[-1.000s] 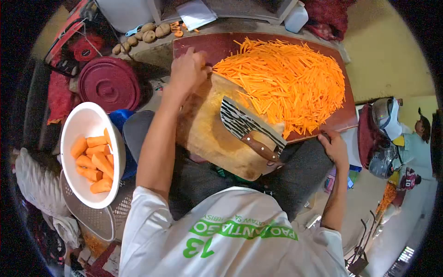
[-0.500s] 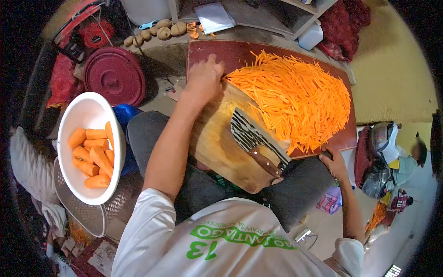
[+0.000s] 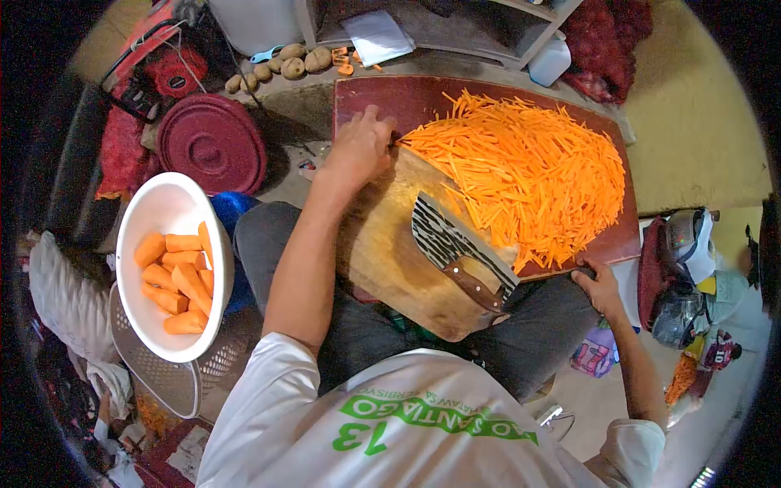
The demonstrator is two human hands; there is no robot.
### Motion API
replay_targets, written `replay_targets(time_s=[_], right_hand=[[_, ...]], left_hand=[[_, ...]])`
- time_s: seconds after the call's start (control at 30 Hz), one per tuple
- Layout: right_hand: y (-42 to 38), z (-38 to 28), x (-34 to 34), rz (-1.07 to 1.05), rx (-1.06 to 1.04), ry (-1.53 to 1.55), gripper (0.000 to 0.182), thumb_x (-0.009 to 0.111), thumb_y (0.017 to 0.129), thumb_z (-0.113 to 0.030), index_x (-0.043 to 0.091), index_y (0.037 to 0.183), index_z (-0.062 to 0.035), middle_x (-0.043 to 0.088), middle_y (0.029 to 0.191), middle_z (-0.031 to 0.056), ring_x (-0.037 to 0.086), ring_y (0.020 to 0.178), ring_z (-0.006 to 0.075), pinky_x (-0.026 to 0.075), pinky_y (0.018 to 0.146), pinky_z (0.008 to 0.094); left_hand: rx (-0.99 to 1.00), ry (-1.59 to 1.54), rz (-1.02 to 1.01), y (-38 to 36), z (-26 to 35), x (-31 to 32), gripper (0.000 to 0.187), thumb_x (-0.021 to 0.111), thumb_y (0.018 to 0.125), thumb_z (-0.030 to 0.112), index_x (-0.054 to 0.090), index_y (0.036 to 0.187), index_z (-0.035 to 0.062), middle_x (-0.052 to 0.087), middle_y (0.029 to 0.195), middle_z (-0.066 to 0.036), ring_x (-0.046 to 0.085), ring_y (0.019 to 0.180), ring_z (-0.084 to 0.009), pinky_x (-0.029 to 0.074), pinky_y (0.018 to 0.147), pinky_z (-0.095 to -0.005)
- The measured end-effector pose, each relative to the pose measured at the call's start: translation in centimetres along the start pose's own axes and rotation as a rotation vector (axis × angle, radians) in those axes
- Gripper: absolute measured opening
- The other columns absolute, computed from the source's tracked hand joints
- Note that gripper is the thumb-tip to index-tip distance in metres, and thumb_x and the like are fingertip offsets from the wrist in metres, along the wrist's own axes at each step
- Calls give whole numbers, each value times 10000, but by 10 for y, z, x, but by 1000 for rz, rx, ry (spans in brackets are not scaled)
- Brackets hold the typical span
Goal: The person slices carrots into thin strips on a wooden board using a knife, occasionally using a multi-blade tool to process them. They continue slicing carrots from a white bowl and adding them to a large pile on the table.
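My left hand (image 3: 358, 146) is closed at the far left corner of a wooden cutting board (image 3: 374, 232); its fingertips are partly hidden. At the near right edge of a dark red board (image 3: 382, 89), my right hand (image 3: 600, 291) is closed, thumb on top and fingers out of sight below. The cutting board lies over the red board, tilted towards my lap. On it rests a knife (image 3: 460, 252) with a black-and-white striped blade and brown handle, touched by neither hand. A large heap of carrot strips (image 3: 529, 179) covers much of the red board beside it.
To my left, a white basin (image 3: 130, 268) holds several peeled carrot pieces (image 3: 187, 285), above a perforated basket (image 3: 154, 378). A maroon lid (image 3: 211, 146) and several potatoes (image 3: 293, 67) lie farther off. A shelf (image 3: 521, 41) stands beyond the board.
The view has shifted slightly, so the basin and lid appear a little farther right. Both hands keep their places on the boards, and the knife and carrot strips look unmoved.
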State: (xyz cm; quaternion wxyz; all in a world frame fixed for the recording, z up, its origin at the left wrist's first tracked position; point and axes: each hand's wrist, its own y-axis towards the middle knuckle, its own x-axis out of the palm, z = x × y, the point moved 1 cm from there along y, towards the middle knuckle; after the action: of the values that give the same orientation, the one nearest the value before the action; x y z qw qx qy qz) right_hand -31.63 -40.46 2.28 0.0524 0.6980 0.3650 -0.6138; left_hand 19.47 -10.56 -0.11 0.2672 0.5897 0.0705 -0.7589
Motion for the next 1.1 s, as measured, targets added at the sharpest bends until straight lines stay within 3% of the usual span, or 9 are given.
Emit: replay_targets(time_s=[0.13,0.23,0.43,0.53,0.73,0.83,1.1], right_hand=[[-2,-7,-1,35,-79,36,627,809,914,-436,707,1365,-12,712,1359,255,665,1289,416,504,1119,459],[-11,-27,-9,19,-35,62,600,810,912,-426,718,1348,-25,738,1308,244,686,1256,409,516,1098,453],[-12,-28,-9,30,-23,81,588,809,904,-433,730,1333,-39,753,1277,235,701,1233,402,526,1077,454],[-8,-16,-5,33,-29,83,593,809,900,-438,732,1333,-40,749,1288,238,697,1237,410,525,1082,454],[-6,-15,-5,2,-9,85,626,800,900,-455,724,1367,-46,734,1319,254,686,1253,429,527,1090,467],[-5,-12,-3,4,4,84,639,798,900,-460,720,1379,-44,733,1321,259,687,1254,430,531,1085,473],[-2,1,3,23,21,90,676,809,894,-472,711,1375,-8,733,1334,254,690,1261,414,531,1086,470]], left_hand=[[-39,-6,-3,1,-5,-7,397,794,903,214,703,1245,35,611,1405,-276,643,1266,-473,535,1050,-570],[-8,-46,88,1,-13,-2,429,802,932,339,707,1257,75,680,1283,-277,671,1205,-471,569,1011,-547],[-76,-74,76,1,-5,-14,417,751,984,436,743,1186,71,706,1230,-265,719,1057,-469,597,899,-543],[-31,-112,188,4,-8,-15,303,747,992,314,748,1044,15,724,1128,-256,737,931,-476,593,826,-566],[-60,-11,226,-1,-11,-24,150,730,885,100,738,999,3,738,1002,-248,739,901,-464,589,810,-570],[-106,-10,206,-2,-11,-23,171,713,865,58,745,1033,55,751,1003,-258,732,962,-465,575,833,-574],[-158,-50,219,0,-7,-33,169,757,873,124,728,1003,21,704,1164,-264,731,980,-478,586,838,-572]])
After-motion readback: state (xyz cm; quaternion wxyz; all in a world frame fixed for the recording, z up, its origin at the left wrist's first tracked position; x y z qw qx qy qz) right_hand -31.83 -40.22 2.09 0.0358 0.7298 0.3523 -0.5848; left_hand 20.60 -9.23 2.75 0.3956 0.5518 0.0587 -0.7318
